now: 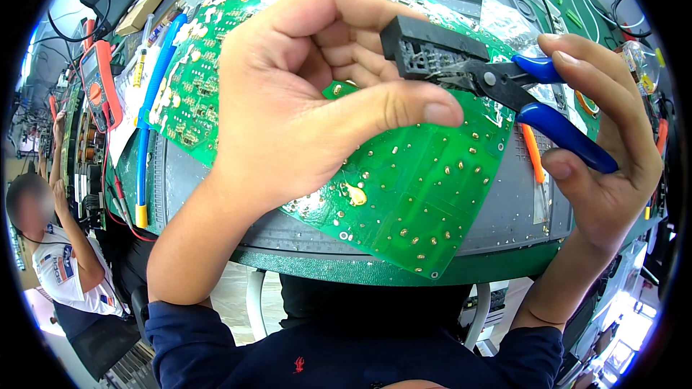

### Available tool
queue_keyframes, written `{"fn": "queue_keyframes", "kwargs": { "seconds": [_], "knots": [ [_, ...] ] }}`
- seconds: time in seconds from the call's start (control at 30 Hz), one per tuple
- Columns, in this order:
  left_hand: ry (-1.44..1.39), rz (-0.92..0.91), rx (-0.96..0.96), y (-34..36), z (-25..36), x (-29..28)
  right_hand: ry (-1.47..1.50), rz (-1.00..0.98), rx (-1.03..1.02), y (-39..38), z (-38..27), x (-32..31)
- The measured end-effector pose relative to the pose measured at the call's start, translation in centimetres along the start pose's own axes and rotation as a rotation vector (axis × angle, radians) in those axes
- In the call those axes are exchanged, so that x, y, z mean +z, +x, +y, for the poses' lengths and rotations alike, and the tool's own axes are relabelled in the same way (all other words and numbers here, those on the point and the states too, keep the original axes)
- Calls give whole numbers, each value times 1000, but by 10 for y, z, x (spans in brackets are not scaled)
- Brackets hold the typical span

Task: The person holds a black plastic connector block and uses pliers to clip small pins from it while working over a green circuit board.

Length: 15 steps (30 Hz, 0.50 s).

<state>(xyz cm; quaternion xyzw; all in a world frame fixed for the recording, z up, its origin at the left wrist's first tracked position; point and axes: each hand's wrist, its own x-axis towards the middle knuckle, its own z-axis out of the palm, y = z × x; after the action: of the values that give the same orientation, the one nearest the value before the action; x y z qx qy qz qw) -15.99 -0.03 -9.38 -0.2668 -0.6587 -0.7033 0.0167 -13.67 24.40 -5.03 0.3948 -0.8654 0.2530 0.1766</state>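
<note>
Between the thumb and fingers of my left hand (288, 94) is a black rectangular component (432, 49), held up over the bench with its metal-pinned underside showing. My right hand (605, 115) grips a pair of flush cutters (566, 137) by its blue handles. The dark jaws of the cutters reach to the component's pin side; whether they close on a pin is too fine to tell. Below both hands lies a large green circuit board (404, 202), solder side up, with gold solder joints and whitish residue. My left hand hides part of it.
A grey work mat (288, 234) lies under the board. On the left are an orange multimeter (101, 86), a blue tube-like tool (143, 173) and red test leads. An orange-handled tool (533, 153) lies at right. A co-worker (72, 266) sits far left.
</note>
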Motion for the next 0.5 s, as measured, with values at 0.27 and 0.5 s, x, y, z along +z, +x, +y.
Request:
{"fn": "queue_keyframes", "kwargs": {
  "seconds": [0.27, 0.5],
  "knots": [
    [68, -3, 22, 1, -1, 0, -1, 37, 0, -1, 0, 2],
    [-99, -66, 215, 3, -10, -3, 0, 24, -28, 2, -2, 0]
  ]
}}
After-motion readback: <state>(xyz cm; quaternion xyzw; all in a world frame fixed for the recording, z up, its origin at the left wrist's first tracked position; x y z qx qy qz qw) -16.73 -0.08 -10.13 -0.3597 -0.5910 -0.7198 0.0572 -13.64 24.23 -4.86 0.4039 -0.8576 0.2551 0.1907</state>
